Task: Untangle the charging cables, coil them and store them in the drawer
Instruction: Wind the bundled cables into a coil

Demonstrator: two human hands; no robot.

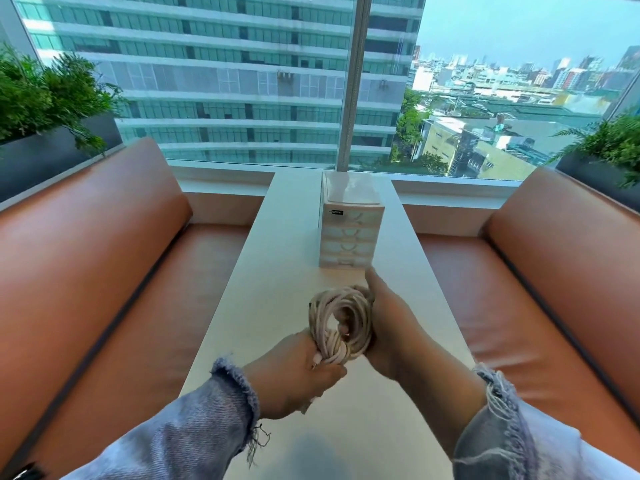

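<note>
A coil of pale pinkish-white charging cable (337, 320) hangs in the air above the narrow white table (263, 306), just in front of me. My left hand (294, 375) grips the coil's lower end, where the loops bunch together. My right hand (388, 327) wraps round the coil's right side, its thumb pointing away from me. A small white drawer unit (349, 230) with several stacked drawers, all closed, stands on the table beyond the hands.
Orange-brown leather benches (104, 271) (540, 289) run along both sides of the table. A large window (242, 81) closes the far end. Planters with green plants (41, 98) (609, 147) sit behind each bench back.
</note>
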